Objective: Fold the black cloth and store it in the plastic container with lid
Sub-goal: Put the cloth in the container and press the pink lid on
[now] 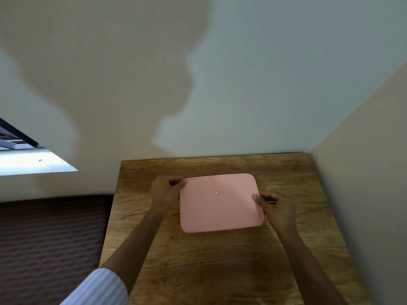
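Lid (220,208): pink, flat, small red-edged sticker near its middle; lower centre of frame, on the wooden table (198,271).
Left hand (165,190): fingers curled around lid's upper-left corner, gripping it.
Right hand (277,208): thumb on top of lid's right edge, fingers curled beside it, pinching.
Container body: hidden under lid.
Black cloth: not visible.
Sleeve (99,289): striped, lower left.

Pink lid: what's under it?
Only the lid shows, flat on the wooden table, the left hand and right hand gripping its side edges. The container body and any cloth are covered, so cannot tell.
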